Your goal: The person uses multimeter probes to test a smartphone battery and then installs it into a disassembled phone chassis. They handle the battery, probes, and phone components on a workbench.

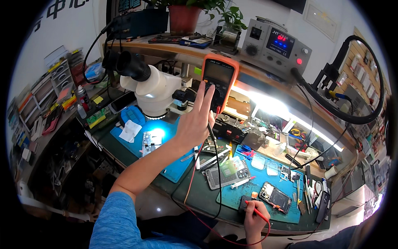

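Observation:
My left hand point(195, 122) is raised to an orange-framed multimeter point(219, 70) that stands against the shelf edge. Two of its fingers are stretched across the meter's face below the grey screen, beside the dial; the other fingers are partly hidden. Low on the right, my right hand point(256, 220) is closed around a red test probe point(261, 214), its tip pointing up and left. Just past that hand are a small black block point(244, 204) and an opened phone point(275, 197) with its circuit board exposed. Red and black leads hang from the meter.
A white microscope point(155, 91) stands left over a lit circuit board point(151, 141) on a blue mat point(172, 172). Another phone part point(226, 174) lies mid-bench. Tweezers and other tools point(309, 191) crowd the right. A power supply point(275, 45) sits on the shelf.

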{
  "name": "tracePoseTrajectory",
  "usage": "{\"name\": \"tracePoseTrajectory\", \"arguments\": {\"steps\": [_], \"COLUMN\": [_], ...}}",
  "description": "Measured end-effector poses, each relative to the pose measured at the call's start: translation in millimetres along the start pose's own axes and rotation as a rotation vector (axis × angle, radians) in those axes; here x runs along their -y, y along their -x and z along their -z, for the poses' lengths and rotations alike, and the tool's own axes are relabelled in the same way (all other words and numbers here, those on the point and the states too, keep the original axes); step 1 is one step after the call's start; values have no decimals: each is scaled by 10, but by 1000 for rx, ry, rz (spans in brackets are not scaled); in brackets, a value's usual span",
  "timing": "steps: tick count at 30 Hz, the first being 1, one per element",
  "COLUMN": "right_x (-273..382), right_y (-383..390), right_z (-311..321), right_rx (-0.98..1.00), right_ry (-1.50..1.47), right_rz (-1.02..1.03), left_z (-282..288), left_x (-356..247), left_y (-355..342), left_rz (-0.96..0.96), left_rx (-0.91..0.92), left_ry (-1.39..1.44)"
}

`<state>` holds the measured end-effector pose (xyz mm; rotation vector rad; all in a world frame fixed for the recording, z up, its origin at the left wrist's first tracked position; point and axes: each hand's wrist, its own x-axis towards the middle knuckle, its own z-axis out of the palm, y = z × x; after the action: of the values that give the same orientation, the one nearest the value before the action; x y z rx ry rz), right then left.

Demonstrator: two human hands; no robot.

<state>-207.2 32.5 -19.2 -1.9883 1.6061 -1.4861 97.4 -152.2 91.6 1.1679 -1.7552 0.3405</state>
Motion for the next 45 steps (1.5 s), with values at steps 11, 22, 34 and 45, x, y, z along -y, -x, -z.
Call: {"name": "tracePoseTrajectory", "arguments": {"steps": [11,22,34,45], "right_x": [7,28,42,104], "right_y": [0,7,2,-146], "right_z": [-5,7,-18,75], "right_rx": [4,2,-9,137], "right_ry": [26,35,16,-149], "right_rz": [1,-4,20,-113], "left_z": [169,170,70,397], "left_x": [-215,-320,103,-1024], "left_y": [-145,549,-226,1473], "left_rz": [-24,220,333,368], "left_rx": [50,204,127,779], "left_ry": [-387,729,838,1016]}}
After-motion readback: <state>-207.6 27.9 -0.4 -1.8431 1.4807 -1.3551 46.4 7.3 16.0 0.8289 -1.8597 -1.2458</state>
